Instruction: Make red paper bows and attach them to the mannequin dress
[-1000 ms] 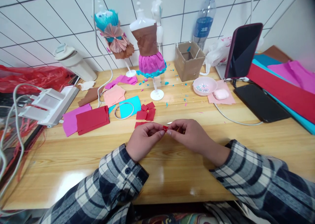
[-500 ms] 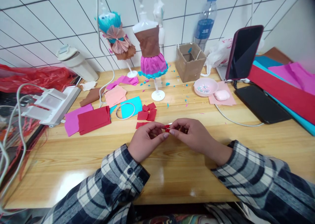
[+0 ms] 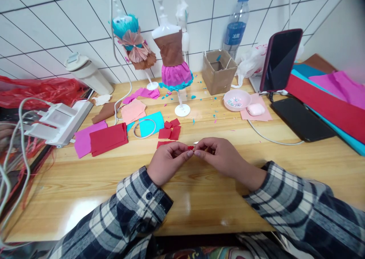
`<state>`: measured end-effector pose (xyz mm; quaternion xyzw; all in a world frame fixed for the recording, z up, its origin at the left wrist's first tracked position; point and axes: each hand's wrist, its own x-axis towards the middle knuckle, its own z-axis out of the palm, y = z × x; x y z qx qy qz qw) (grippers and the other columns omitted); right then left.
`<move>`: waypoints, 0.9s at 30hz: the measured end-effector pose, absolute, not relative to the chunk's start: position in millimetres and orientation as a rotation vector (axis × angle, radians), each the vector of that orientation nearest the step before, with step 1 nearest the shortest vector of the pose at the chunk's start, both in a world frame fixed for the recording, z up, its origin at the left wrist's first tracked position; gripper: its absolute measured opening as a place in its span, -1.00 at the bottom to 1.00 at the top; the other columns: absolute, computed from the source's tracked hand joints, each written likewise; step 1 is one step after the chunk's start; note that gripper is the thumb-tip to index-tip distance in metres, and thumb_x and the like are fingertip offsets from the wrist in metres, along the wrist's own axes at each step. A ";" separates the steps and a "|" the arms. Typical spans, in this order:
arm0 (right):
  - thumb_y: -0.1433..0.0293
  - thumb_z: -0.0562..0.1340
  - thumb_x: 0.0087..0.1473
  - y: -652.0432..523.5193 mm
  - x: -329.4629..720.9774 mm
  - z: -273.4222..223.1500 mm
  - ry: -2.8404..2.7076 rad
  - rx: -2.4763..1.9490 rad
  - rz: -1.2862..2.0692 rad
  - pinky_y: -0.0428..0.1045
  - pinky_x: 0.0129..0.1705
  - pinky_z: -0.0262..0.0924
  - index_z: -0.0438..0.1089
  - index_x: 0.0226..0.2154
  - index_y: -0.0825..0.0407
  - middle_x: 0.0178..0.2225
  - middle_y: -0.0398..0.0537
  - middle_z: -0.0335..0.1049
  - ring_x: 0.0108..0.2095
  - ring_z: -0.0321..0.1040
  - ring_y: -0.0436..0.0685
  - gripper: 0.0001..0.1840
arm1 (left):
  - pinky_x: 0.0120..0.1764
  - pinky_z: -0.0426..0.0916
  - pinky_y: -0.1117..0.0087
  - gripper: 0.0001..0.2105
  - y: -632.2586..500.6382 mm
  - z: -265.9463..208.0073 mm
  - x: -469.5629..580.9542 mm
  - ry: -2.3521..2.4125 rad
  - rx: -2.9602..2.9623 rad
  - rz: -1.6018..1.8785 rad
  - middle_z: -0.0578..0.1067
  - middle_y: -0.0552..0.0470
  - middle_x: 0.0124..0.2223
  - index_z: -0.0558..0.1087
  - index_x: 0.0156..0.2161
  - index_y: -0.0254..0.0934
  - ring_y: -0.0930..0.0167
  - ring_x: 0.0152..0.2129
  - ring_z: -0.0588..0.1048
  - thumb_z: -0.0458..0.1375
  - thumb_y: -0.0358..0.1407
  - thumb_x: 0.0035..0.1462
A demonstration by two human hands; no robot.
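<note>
Both my hands meet over the middle of the table. My left hand (image 3: pixel 168 163) pinches a small red piece of crepe paper (image 3: pixel 190 147) between thumb and fingers. My right hand (image 3: pixel 219 155) is closed at the paper's right side, its thumb and finger pressed on the edge. A pointed metal tip (image 3: pixel 195 142) shows just beyond my right fingers; the rest of it is hidden. Cut red paper pieces (image 3: pixel 174 132) lie beyond my left hand. Behind them stands a small dress form (image 3: pixel 169 48) with a brown top, a purple skirt and a blue frilled hem.
A pink bowl of beads (image 3: pixel 237 100), an earphone case (image 3: pixel 255 109) and a phone lying flat (image 3: pixel 301 118) are at the right. Stacked red paper (image 3: pixel 108 138), a metal ring (image 3: pixel 144 129) and a power strip (image 3: pixel 67 124) are at the left. A cardboard box (image 3: pixel 219 73) stands behind.
The red paper between my fingertips shows less and looks more gathered. My fingertips have come closer together. The view has shifted slightly.
</note>
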<state>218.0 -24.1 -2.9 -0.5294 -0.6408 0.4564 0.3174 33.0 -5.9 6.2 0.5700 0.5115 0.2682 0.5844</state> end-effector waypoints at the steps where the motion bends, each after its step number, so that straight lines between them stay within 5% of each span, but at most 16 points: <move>1: 0.38 0.23 0.04 -23.6 218.8 -3.1 -1.696 -1.398 1.191 -0.10 -0.47 0.03 0.47 -0.41 0.05 -0.53 -0.20 0.39 -0.53 0.20 -0.05 -0.89 | -0.48 0.25 0.51 -0.75 -5.3 5.7 32.4 1.191 1.348 0.617 0.50 0.10 -0.49 0.46 -0.41 -0.34 0.52 -0.57 0.38 0.29 -0.16 -0.07; 9: 0.31 0.23 0.04 -22.1 221.7 -2.4 -1.676 -1.430 1.182 -0.08 -0.42 0.14 0.48 -0.29 0.03 -0.42 -0.15 0.47 -0.49 0.26 -0.03 -0.81 | -0.38 0.31 0.45 -0.78 -5.1 3.1 31.5 1.202 1.500 0.595 0.53 0.02 -0.39 0.47 -0.35 -0.35 0.45 -0.47 0.44 0.23 -0.19 0.00; 14: 0.31 0.24 0.01 -22.2 220.0 0.0 -1.647 -1.446 1.235 -0.09 -0.48 0.07 0.49 -0.41 0.06 -0.53 -0.17 0.41 -0.54 0.21 -0.04 -0.83 | -0.36 0.32 0.42 -0.76 -5.0 3.1 31.3 1.172 1.482 0.578 0.51 0.00 -0.38 0.46 -0.33 -0.35 0.44 -0.46 0.43 0.23 -0.18 -0.01; 19: 0.33 0.21 0.04 -21.9 219.2 -0.8 -1.553 -1.407 1.251 -0.09 -0.47 0.07 0.49 -0.39 0.06 -0.51 -0.17 0.42 -0.54 0.19 -0.05 -0.83 | -0.39 0.31 0.43 -0.62 -5.1 2.6 32.8 1.161 1.481 0.628 0.46 0.05 -0.36 0.42 -0.11 -0.32 0.44 -0.44 0.42 0.27 -0.22 -0.06; 27: 0.33 0.24 0.03 -25.0 213.7 -3.5 -1.533 -1.426 1.210 -0.08 -0.41 0.13 0.50 -0.39 0.06 -0.45 -0.13 0.49 -0.48 0.30 -0.01 -0.84 | -0.55 0.14 0.52 -0.75 -7.8 5.1 36.7 1.206 1.332 0.641 0.37 0.16 -0.53 0.41 -0.39 -0.32 0.56 -0.62 0.26 0.26 -0.16 -0.05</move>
